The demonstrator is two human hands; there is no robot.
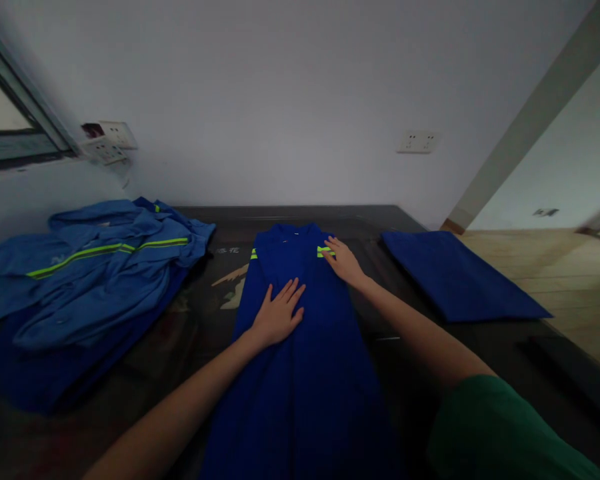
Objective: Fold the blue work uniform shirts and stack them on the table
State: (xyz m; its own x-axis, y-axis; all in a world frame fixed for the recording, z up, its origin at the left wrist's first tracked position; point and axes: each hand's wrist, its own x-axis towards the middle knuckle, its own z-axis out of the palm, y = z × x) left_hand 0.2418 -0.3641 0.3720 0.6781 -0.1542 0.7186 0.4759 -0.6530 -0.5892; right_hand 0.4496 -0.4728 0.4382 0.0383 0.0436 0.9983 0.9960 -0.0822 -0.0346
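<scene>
A dark blue work jacket [325, 373] lies lengthwise on the dark table [200, 333], its collar at the far end and yellow-green stripes near both shoulders. My left hand [279, 313] rests flat on the middle of its front, fingers spread. Farther up, my right hand [344, 262] lies on the right edge by the striped part, fingers stretched out and partly covering the stripe. Neither hand grips the cloth visibly. The jacket's lower end runs out of view at the bottom.
A loose heap of lighter blue clothes with a yellow-green stripe [120, 267] lies on the left. A folded dark blue cloth [460, 277] is at the right edge of the table. Behind stands a white wall with a socket [419, 142]; wooden floor [545, 260] shows at right.
</scene>
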